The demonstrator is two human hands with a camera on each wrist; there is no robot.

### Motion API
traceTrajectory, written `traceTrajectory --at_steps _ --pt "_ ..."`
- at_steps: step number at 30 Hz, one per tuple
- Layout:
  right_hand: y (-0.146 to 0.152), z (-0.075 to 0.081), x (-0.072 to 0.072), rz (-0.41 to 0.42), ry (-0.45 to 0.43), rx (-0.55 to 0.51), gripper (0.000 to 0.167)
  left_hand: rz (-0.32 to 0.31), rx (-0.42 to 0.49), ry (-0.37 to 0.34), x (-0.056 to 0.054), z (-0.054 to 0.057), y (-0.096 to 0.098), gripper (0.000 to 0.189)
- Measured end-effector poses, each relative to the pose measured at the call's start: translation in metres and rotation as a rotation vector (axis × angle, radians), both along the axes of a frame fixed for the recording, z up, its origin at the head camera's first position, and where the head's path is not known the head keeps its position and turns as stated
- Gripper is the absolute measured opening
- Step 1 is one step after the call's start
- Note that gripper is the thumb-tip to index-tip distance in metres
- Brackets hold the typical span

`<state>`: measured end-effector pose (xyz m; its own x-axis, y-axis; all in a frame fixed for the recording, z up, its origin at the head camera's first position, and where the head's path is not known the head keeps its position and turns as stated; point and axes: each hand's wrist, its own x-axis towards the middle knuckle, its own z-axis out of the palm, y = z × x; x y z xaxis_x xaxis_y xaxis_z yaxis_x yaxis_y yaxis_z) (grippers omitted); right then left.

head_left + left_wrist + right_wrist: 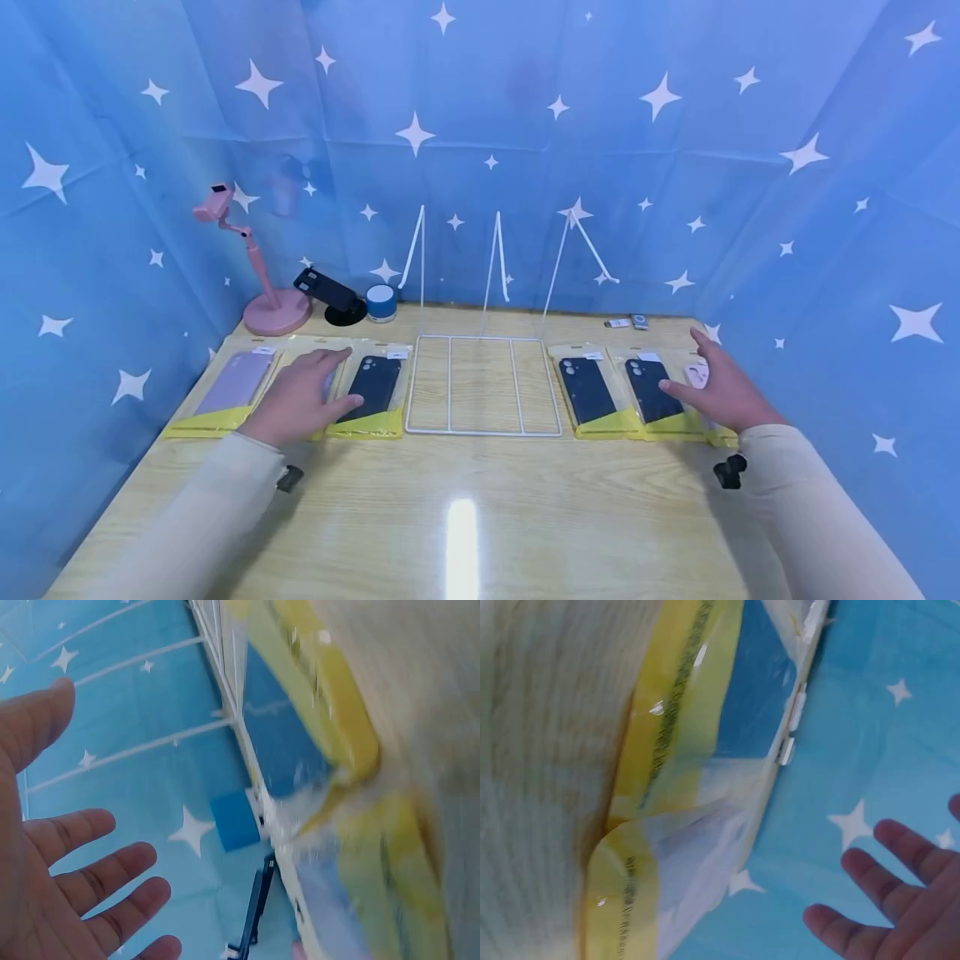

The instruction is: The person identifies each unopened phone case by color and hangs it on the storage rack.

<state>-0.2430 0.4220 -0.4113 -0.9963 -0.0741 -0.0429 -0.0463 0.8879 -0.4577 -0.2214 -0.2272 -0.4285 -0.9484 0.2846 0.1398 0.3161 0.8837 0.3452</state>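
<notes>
My left hand hovers over the left group of transparent packets with yellow lower ends, its fingers extended and holding nothing. Beneath it, one packet is mostly hidden. To its left lies a packaged lilac phone case, to its right a packaged dark phone case. My right hand is spread above the right group, thumb over a dark phone case. Another dark phone case lies further left, and a pale case is partly covered by this hand. Both wrist views show the fingers apart, gripping nothing.
Between the packet groups stands a white wire rack with three raised hooks. Behind the left group are a pink stand, a black phone stand and a blue cylinder. A USB stick and a small device lie back right.
</notes>
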Motion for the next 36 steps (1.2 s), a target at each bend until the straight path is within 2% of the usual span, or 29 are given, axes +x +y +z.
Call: traceTrajectory --at_steps 5,10,23,29,36 --pt "0.015 -0.006 0.001 -0.014 -0.003 -0.015 0.117 -0.024 0.006 0.02 -0.002 -0.007 0.018 0.078" --pt "0.03 -0.01 0.001 -0.027 -0.023 0.0 0.113 -0.027 0.013 0.008 -0.005 -0.014 0.029 0.078" --pt "0.058 -0.024 0.0 -0.139 -0.171 0.055 0.121 -0.004 0.039 -0.084 -0.018 -0.028 0.053 0.079" --pt "0.067 -0.028 0.001 -0.202 -0.238 0.057 0.12 -0.054 0.008 -0.165 -0.025 -0.034 0.065 0.087" --pt "0.066 -0.023 0.002 -0.195 -0.287 0.117 0.109 -0.088 -0.013 -0.222 -0.029 -0.037 0.076 0.086"
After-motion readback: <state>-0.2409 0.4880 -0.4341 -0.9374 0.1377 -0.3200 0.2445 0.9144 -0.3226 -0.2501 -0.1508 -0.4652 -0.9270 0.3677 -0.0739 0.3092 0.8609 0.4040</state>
